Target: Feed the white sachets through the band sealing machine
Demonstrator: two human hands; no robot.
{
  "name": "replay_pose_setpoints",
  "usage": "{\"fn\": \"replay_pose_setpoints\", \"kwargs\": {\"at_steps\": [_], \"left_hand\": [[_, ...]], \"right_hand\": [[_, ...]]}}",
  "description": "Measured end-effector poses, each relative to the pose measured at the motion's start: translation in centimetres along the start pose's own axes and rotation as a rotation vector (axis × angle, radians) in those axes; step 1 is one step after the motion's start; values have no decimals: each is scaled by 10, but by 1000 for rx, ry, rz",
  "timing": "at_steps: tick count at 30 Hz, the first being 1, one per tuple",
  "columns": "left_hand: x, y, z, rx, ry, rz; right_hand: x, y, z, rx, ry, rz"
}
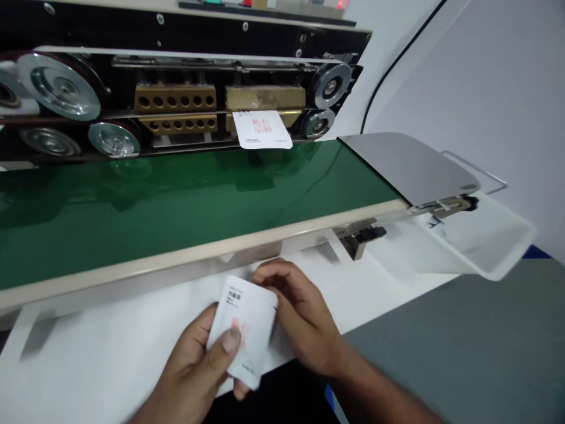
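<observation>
A small white pouch (245,327) with red and black print sits between both hands near the bottom middle. My left hand (194,371) grips it from below, thumb pressed on its face. My right hand (304,321) pinches its upper right edge with curled fingers. Further back, a second white pouch (262,129) with red print rides at the far edge of the green conveyor belt (176,194), its top caught under the brass bars (265,97) of the sealing machine.
Metal wheels (59,88) and rollers (330,85) line the sealer above the belt. A grey metal ramp (406,165) ends the belt at right, over a white plastic tray (498,241). A white table edge (110,347) and grey surface (463,347) lie below.
</observation>
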State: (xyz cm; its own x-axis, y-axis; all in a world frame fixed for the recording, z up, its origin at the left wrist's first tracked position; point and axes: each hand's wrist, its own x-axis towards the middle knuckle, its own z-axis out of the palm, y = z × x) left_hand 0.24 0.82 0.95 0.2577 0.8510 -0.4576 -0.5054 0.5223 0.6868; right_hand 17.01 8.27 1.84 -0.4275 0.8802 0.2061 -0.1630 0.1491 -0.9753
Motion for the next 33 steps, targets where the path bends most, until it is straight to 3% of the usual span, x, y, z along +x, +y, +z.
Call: {"fn": "replay_pose_setpoints", "kwargs": {"at_steps": [2, 5, 8, 12, 22, 25, 30, 33], "left_hand": [[0, 2, 2, 76, 144, 80], [-1, 3, 5, 228, 206, 114], [-3, 3, 7, 283, 200, 114], [-4, 1, 5, 278, 186, 262], [-2, 2, -4, 280, 80, 171], [-3, 2, -5, 314, 76, 154], [-5, 1, -3, 193, 183, 149], [-3, -1, 2, 191, 266, 155]], "right_hand": [[-8, 0, 5, 150, 102, 108], [-15, -7, 9, 249, -19, 260], [-15, -14, 8, 171, -97, 375], [-12, -15, 2, 2, -156, 399], [-3, -23, -1, -227, -283, 343], [-5, -20, 3, -171, -285, 381], [-10, -14, 9, -15, -225, 499], [-15, -10, 10, 85, -253, 518]]}}
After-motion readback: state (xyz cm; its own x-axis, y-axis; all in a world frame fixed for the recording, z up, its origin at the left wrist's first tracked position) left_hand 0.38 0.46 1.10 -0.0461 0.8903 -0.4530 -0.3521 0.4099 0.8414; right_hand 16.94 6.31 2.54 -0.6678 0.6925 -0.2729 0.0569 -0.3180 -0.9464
